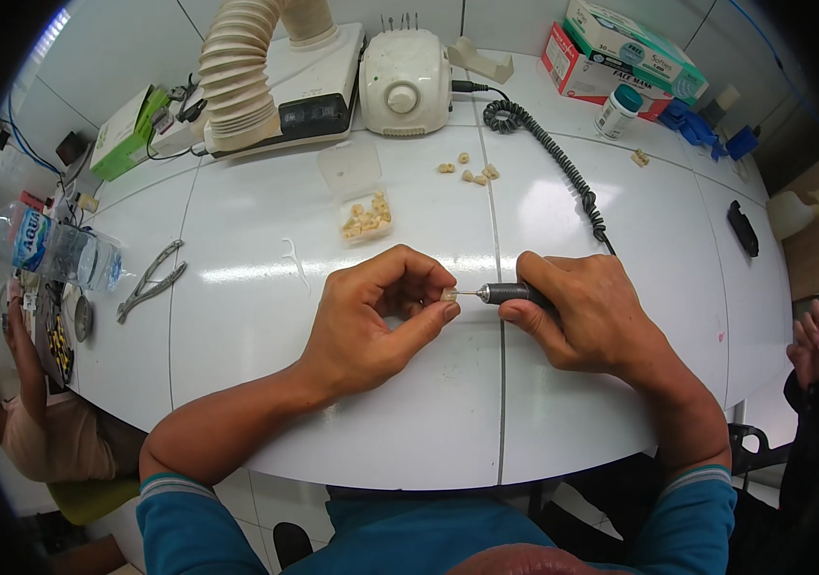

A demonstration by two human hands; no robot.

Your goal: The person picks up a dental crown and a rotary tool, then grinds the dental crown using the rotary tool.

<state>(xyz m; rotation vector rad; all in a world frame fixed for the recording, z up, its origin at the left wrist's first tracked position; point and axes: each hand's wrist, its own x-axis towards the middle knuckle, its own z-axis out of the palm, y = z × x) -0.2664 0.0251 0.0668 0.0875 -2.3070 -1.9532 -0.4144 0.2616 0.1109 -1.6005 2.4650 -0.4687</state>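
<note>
**Small Pale Piece Pinched Before a Slim Rotary Shaft**

From my remote post I can make out only part of the pale piece (pixel 449 295), as the fingertips of the left hand (pixel 357 326) cover much of it. Whether the thin metal shaft (pixel 468 293) touches it or stops just short, I cannot tell. The rear of the dark handpiece (pixel 507 293) disappears inside the right hand (pixel 587 311), whose outer fingers I cannot see. The coiled cord (pixel 553 149) shows beyond that hand's knuckles, its lower end lost to my view.

The left thumb and forefinger pinch the piece, the other fingers curled behind them. The right thumb lies below the handpiece and the forefinger bends over it, gripping it level, shaft toward the left fingertips. Both elbows bend outward in blue sleeves (pixel 179 522), the forearms angling inward over the white table (pixel 409 422).

Beyond the left fingers I see an open clear box (pixel 367 238) of similar pieces, with loose pieces (pixel 468 176) farther out. A white pick (pixel 292 255) lies just left of the left knuckles; metal pliers (pixel 149 287) rest well to their left.
</note>
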